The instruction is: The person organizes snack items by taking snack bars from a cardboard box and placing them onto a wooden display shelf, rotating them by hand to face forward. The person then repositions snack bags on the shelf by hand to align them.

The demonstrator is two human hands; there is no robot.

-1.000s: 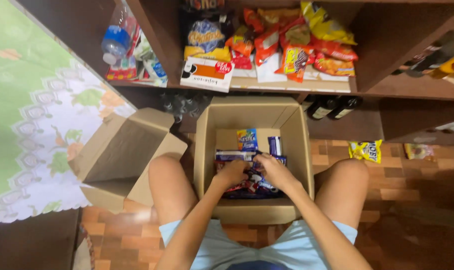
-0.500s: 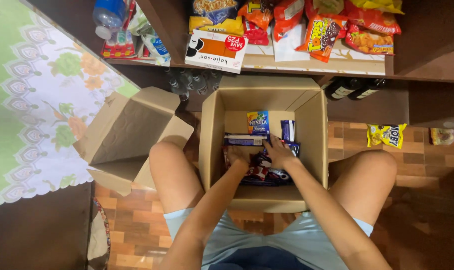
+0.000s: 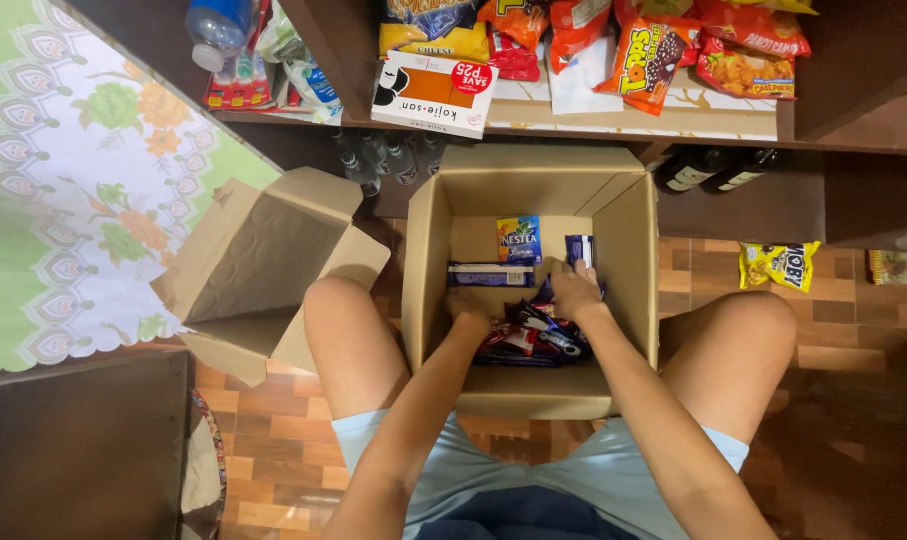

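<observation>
Down in the open brown cardboard box [image 3: 629, 250], our right hand [image 3: 577, 292] rests on the heap of dark glossy snack packets [image 3: 534, 335], its fingers curled over a small dark blue packet [image 3: 580, 248] near the box's far right corner, seemingly pinching it, though we cannot tell for sure. Our left hand [image 3: 471, 305] is pressed low among the packets by the box's left wall; whether its fingers close on anything we cannot tell. A long blue wrapped bar [image 3: 491, 275] lies flat just beyond it, and a blue-and-yellow sachet [image 3: 520, 240] leans upright against the far wall. The box sits on the floor between our knees, within easy reach. To the left, an empty cardboard box [image 3: 264, 260] lies tipped, and the wooden shelf [image 3: 614, 125] above carries snack bags.
</observation>
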